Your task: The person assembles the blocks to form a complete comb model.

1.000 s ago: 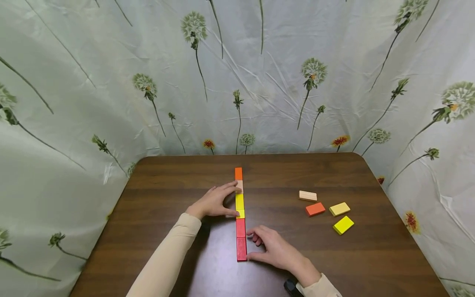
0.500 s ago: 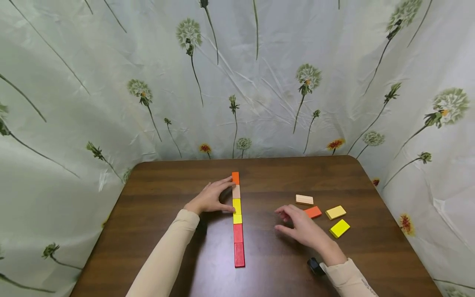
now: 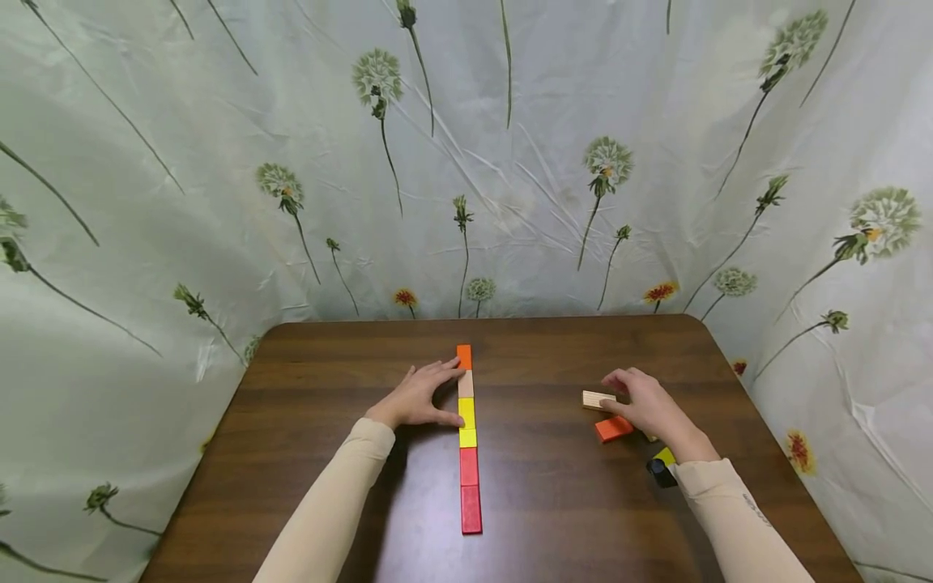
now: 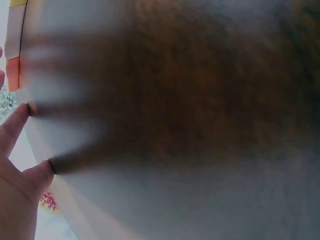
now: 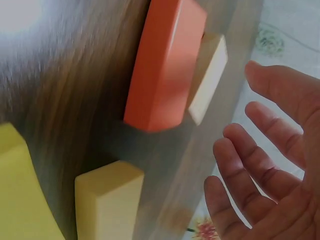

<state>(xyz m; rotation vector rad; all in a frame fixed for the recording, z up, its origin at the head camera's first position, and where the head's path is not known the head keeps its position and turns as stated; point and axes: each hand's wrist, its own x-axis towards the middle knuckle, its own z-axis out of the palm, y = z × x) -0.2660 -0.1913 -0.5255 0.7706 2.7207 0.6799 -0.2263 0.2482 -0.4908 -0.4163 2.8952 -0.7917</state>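
A straight row of blocks runs away from me in the head view: red blocks (image 3: 470, 490) nearest, then yellow blocks (image 3: 466, 413), a plain wooden block (image 3: 465, 384) and an orange block (image 3: 463, 356) at the far end. My left hand (image 3: 419, 397) lies along the row's left side, thumb and fingers spread, fingertips right at the yellow and wooden blocks. Over the loose blocks on the right, my right hand (image 3: 649, 405) hovers with fingers apart, its thumb overlapping a loose plain wooden block (image 3: 594, 400). The right wrist view has nothing between its thumb and fingers.
Beside the loose wooden block lie an orange-red block (image 3: 614, 429), a pale yellow block (image 5: 110, 205) and a bright yellow block (image 5: 22, 195), partly hidden by the right hand and wrist in the head view. A dandelion-print curtain (image 3: 510, 178) hangs behind the brown table (image 3: 554, 518).
My right hand has moved from beside the red blocks, right and away from me, to the loose blocks. My left hand stays by the row; the head view shifts slightly.
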